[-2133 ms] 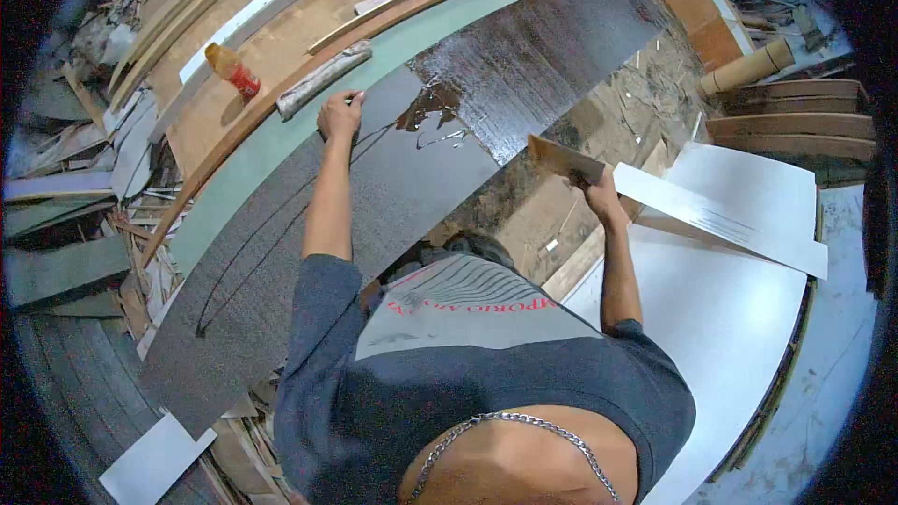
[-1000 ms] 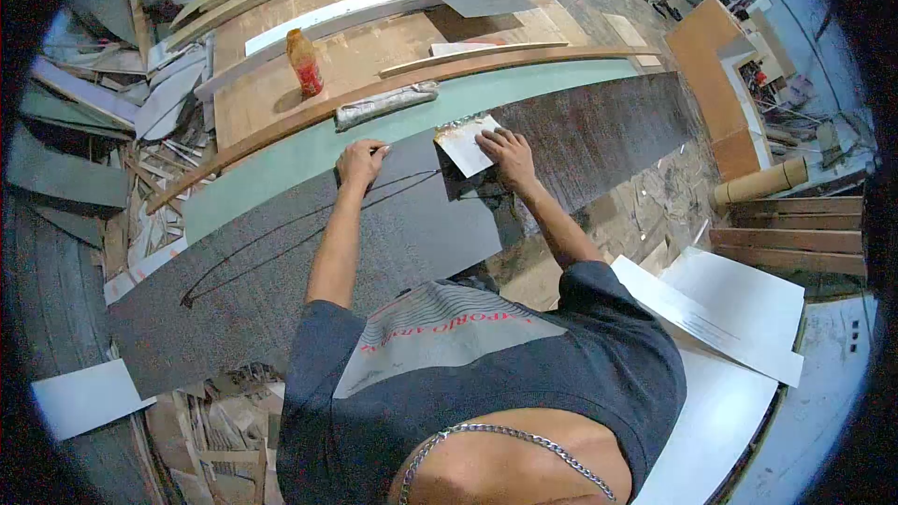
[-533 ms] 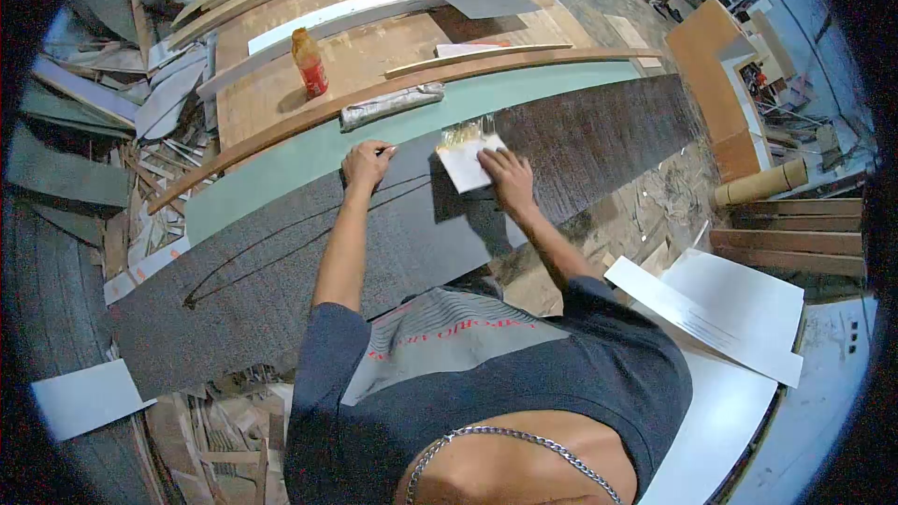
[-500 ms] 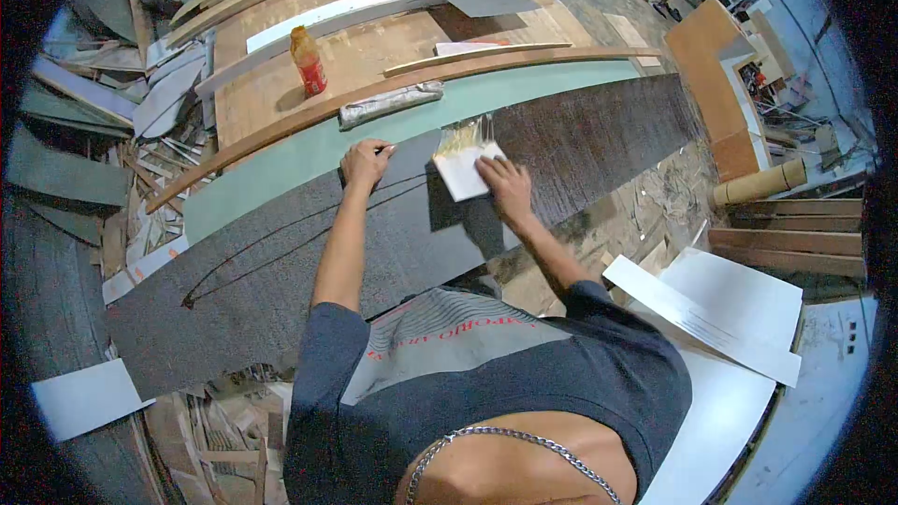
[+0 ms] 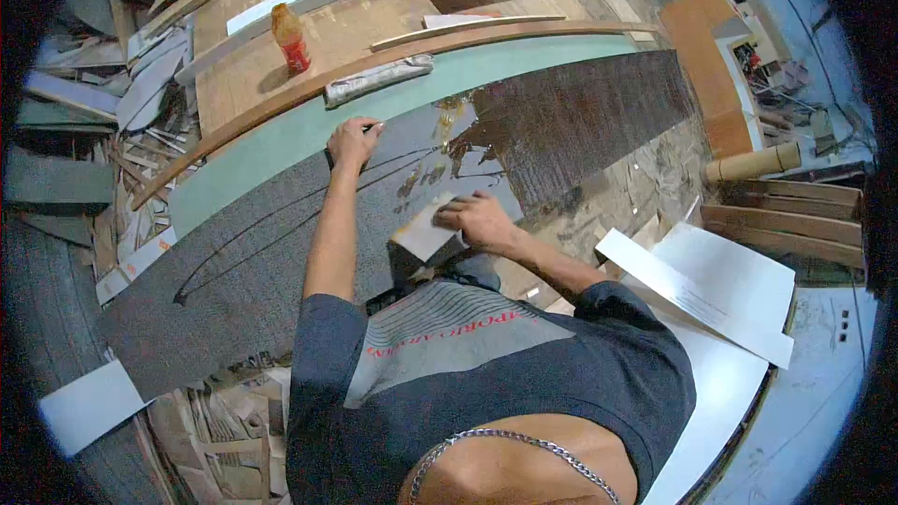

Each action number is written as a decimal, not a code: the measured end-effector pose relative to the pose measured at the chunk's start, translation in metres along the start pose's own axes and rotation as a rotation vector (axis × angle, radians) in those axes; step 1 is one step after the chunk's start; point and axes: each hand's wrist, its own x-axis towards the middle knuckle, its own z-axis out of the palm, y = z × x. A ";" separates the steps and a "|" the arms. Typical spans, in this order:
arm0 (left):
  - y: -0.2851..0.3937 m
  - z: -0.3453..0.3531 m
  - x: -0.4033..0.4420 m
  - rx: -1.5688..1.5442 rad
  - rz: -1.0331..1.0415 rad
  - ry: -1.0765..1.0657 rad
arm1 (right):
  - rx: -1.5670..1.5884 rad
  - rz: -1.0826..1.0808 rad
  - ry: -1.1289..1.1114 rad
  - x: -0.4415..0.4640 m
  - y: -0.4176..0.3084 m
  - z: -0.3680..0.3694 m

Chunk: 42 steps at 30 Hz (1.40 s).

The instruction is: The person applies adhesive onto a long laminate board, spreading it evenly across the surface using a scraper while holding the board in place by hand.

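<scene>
A long curved grey sheet (image 5: pixel 271 234) lies across a pale green board (image 5: pixel 224 173). Its right part is wet and dark brown (image 5: pixel 589 112), and glossy amber-brown liquid (image 5: pixel 463 154) is pooled and smeared near the middle. Thin dark lines run along its left half. My left hand (image 5: pixel 354 142) is closed at the sheet's far edge, fingers pinched on something small and dark that I cannot make out. In my right hand (image 5: pixel 479 222) is a flat white card (image 5: pixel 426 232), tilted over the near edge of the sheet.
Beyond the sheet are a grey wrapped roll (image 5: pixel 379 80), a curved wooden strip (image 5: pixel 393 56) and a red-labelled bottle (image 5: pixel 292 40). White panels (image 5: pixel 720 365) lie at the right, near a brown tube (image 5: pixel 758 162). Scrap wood (image 5: pixel 140 164) is piled at the left.
My right hand and the white card have moved toward my body, from the sheet's middle to its near edge, uncovering the amber smears. The view has tilted slightly; my left hand stays at the far edge.
</scene>
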 end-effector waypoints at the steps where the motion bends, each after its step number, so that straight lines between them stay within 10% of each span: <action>1: -0.002 0.002 -0.001 -0.002 -0.007 0.002 | 0.000 -0.006 -0.004 -0.001 0.011 0.000; 7: -0.005 0.005 0.002 0.011 0.006 0.023 | 0.016 0.428 0.709 0.015 0.129 -0.020; 27: 0.000 -0.001 -0.003 -0.021 0.009 0.013 | -0.098 0.304 0.114 0.042 0.212 -0.022; 42: -0.009 0.007 0.006 0.008 0.018 -0.037 | -0.064 0.180 0.140 -0.042 0.194 0.022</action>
